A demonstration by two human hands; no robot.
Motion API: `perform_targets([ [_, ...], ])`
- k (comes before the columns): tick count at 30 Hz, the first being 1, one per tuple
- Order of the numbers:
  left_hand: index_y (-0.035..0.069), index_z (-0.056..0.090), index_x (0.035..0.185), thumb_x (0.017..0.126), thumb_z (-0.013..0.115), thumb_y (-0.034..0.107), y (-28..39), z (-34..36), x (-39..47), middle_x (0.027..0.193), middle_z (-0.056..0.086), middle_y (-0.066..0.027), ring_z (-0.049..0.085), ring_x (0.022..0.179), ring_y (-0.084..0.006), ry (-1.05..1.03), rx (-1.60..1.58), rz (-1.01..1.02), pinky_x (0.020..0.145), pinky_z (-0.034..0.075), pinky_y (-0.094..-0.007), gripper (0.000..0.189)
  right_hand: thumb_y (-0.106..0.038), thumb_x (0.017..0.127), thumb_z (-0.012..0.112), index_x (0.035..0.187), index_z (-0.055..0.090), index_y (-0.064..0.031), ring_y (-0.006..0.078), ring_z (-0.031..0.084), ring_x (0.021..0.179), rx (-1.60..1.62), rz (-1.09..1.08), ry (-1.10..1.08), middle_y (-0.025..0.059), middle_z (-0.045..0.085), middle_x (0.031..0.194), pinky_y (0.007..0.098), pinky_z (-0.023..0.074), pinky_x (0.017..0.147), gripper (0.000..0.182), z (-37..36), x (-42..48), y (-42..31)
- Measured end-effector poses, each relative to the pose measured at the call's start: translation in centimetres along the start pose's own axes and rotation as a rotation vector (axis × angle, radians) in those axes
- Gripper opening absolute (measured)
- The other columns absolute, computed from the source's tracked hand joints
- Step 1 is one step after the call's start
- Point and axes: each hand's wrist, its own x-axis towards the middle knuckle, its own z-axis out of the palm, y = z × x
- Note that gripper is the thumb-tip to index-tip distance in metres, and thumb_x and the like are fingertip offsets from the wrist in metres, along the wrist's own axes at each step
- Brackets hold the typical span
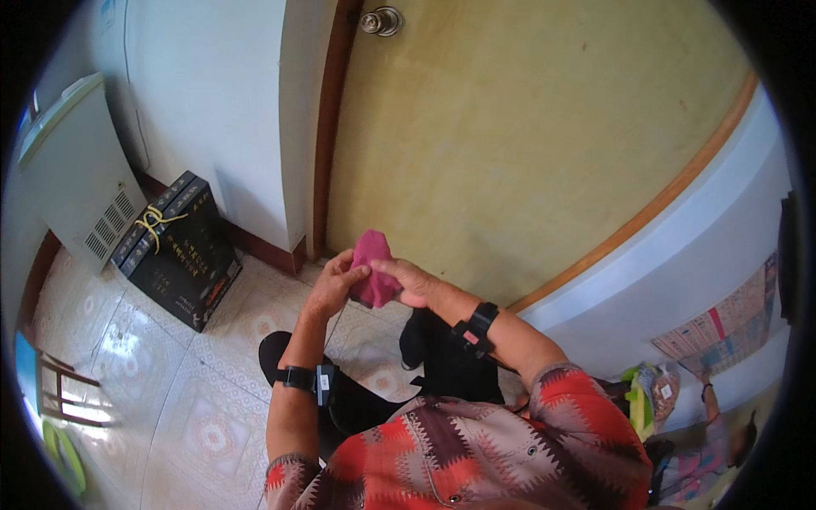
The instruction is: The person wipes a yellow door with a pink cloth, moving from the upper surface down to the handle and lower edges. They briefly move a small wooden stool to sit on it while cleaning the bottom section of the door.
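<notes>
A small pink cloth piece (pixel 372 250) with a dark lower edge is held up in front of me, above the floor and before the door. What kind of cloth item it is, I cannot tell. My left hand (pixel 333 284) pinches its left side, thumb on the face of the cloth. From the other side my right hand (pixel 409 280) grips it, thumb laid across the front and fingers partly hidden behind. Black straps with small devices circle both of my forearms.
A yellowish door (pixel 510 140) with a round metal knob (pixel 380 21) stands ahead. To the left, a black box (pixel 185 255) tied with yellow cord rests on the tiled floor (pixel 210 421) beside a white vented appliance (pixel 83 172). Another person (pixel 695 465) is at far right, near printed sheets (pixel 720 325).
</notes>
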Motion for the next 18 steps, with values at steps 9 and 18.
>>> perform_targets([
  [9, 0.004, 0.057, 0.134, 0.089, 0.071, 0.024, -2.5, -4.1, -0.4, 0.115, 0.066, -0.0095, 0.064, 0.099, -0.0182, 0.267, 0.196, -0.105, 0.083, 0.052, -0.0313, 0.051, -0.025, 0.096, 0.064, 0.125, 0.060, -0.0026, 0.0240, 0.067, 0.106, -0.096, -0.144, 0.372, 0.0118, 0.069, 0.116, 0.0410, 0.0538, 0.092, 0.037, -4.8, -2.0, -3.4],
  [18, 0.005, 0.063, 0.121, 0.091, 0.070, 0.026, -3.4, -6.4, -0.5, 0.098, 0.069, -0.0057, 0.067, 0.084, -0.0150, 0.464, 0.201, -0.158, 0.072, 0.052, -0.0273, 0.037, -0.025, 0.095, 0.066, 0.116, 0.062, 0.0027, 0.0132, 0.063, 0.092, -0.579, -1.448, 1.138, 0.0054, 0.067, 0.102, 0.0341, 0.0519, 0.082, 0.035, -3.9, -20.0, -28.7],
])
